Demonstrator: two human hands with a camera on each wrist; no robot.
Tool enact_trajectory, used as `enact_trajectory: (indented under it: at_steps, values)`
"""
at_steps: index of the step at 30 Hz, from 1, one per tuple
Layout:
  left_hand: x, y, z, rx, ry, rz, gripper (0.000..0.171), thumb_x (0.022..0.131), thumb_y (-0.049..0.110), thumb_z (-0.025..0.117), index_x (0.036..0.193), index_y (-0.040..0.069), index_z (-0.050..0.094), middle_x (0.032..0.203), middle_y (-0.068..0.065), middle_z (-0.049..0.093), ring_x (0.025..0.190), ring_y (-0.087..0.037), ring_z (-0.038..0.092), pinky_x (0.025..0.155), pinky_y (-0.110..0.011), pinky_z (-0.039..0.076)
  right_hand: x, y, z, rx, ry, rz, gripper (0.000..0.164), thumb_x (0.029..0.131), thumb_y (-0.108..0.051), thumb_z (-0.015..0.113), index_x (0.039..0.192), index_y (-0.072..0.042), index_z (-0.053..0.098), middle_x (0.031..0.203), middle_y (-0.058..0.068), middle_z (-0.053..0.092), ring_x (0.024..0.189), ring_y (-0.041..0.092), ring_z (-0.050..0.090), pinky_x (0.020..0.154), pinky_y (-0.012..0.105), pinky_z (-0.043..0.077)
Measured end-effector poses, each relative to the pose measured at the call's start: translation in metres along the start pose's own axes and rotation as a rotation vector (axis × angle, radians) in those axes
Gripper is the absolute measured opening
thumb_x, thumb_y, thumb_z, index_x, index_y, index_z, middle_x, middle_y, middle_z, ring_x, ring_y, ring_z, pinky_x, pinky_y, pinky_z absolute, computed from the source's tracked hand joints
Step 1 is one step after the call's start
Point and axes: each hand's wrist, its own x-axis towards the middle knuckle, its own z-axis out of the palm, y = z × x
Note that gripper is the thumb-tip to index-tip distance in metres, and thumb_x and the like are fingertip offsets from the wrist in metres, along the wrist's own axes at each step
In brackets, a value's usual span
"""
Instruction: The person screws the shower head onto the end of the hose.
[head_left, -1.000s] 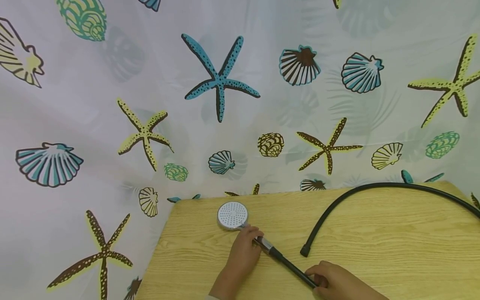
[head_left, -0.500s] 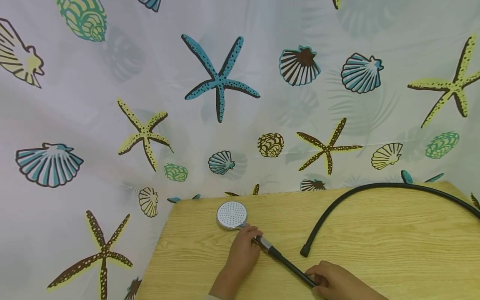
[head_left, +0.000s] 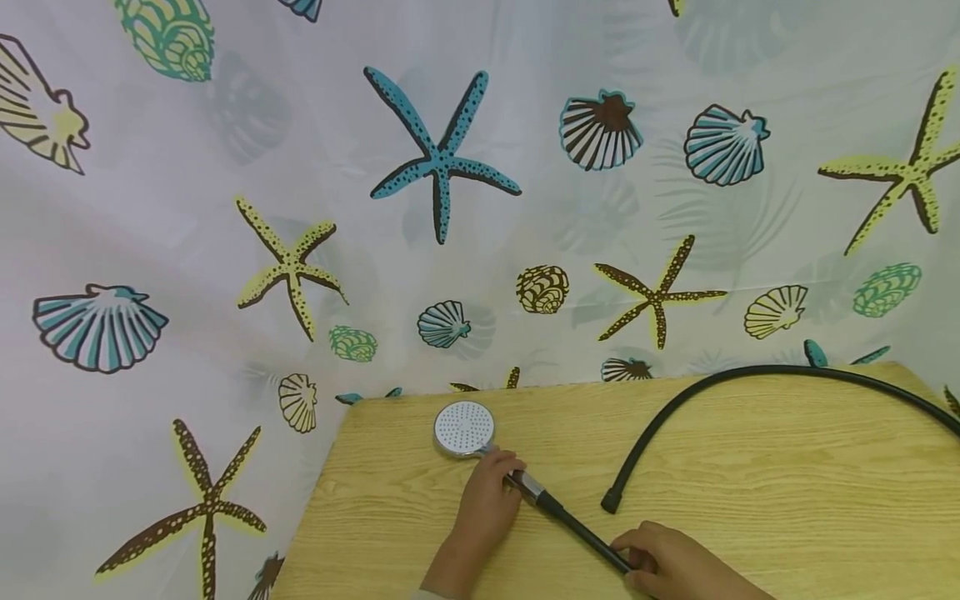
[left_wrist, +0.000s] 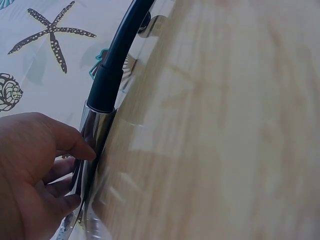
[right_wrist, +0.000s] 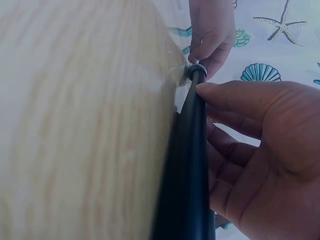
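Note:
A handheld shower head (head_left: pixel 464 429) with a round, pale spray face lies toward the table's far left. My left hand (head_left: pixel 486 500) grips its chrome-and-black handle (head_left: pixel 529 487), and in the left wrist view the thumb and fingers close around the shiny part. From the handle's end a black shower hose (head_left: pixel 581 533) runs down to the right, joined by a thicker black collar (left_wrist: pixel 105 90). My right hand (head_left: pixel 667 558) pinches that hose between thumb and fingers, some way below the collar. Where the hose continues past the right hand is out of the head view.
The hose's other stretch arcs across the right of the wood-grain table (head_left: pixel 390 500), its capped free end (head_left: pixel 611 501) lying between the hands. A white curtain (head_left: pixel 495 208) printed with starfish and shells hangs behind and to the left.

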Motion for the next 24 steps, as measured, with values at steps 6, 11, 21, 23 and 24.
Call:
enact_trajectory:
  at_steps: [6, 11, 21, 23, 24]
  values:
    - [0.0, 0.0018, 0.0006, 0.024, -0.004, -0.015, 0.032, 0.086, -0.002, 0.066, 0.117, 0.008, 0.071, 0.135, -0.012, 0.059, 0.144, -0.039, 0.043, 0.119, -0.054, 0.041, -0.0016, -0.0028, -0.0006, 0.002, 0.004, 0.02, 0.036, 0.093, -0.018, 0.072, 0.123, 0.001, 0.067, 0.091, -0.003, 0.058, 0.076, -0.002, 0.049, 0.065, 0.018, 0.05]
    - [-0.0006, 0.0026, 0.0016, 0.035, 0.002, -0.011, 0.034, 0.085, -0.002, 0.067, 0.118, 0.007, 0.071, 0.136, -0.013, 0.059, 0.144, -0.039, 0.043, 0.118, -0.055, 0.041, -0.0021, -0.0039, -0.0014, -0.001, 0.003, 0.017, 0.035, 0.093, -0.018, 0.071, 0.123, 0.001, 0.066, 0.093, -0.002, 0.059, 0.078, -0.003, 0.05, 0.066, 0.019, 0.051]
    - [-0.0022, 0.0043, 0.0009, 0.02, 0.016, -0.051, 0.037, 0.087, 0.0, 0.068, 0.124, 0.004, 0.068, 0.14, -0.014, 0.056, 0.14, -0.038, 0.047, 0.118, -0.053, 0.042, -0.0007, -0.0036, -0.0007, -0.01, 0.0, 0.03, 0.035, 0.093, -0.019, 0.072, 0.123, -0.001, 0.067, 0.093, -0.004, 0.06, 0.078, -0.003, 0.05, 0.067, 0.018, 0.051]
    - [-0.0029, 0.005, 0.0001, 0.015, 0.033, -0.058, 0.037, 0.087, 0.0, 0.067, 0.124, 0.003, 0.068, 0.14, -0.016, 0.056, 0.139, -0.039, 0.047, 0.118, -0.054, 0.042, -0.0007, -0.0033, -0.0009, -0.017, -0.001, 0.023, 0.035, 0.093, -0.02, 0.072, 0.123, -0.001, 0.067, 0.093, -0.005, 0.06, 0.078, -0.003, 0.051, 0.067, 0.018, 0.052]
    - [-0.0033, 0.0051, 0.0, 0.016, 0.043, -0.055, 0.036, 0.087, 0.001, 0.067, 0.123, 0.003, 0.068, 0.139, -0.016, 0.057, 0.14, -0.04, 0.047, 0.118, -0.054, 0.041, -0.0009, -0.0035, -0.001, -0.019, -0.003, 0.024, 0.035, 0.093, -0.02, 0.072, 0.123, -0.002, 0.067, 0.093, -0.005, 0.06, 0.079, -0.004, 0.051, 0.068, 0.018, 0.052]
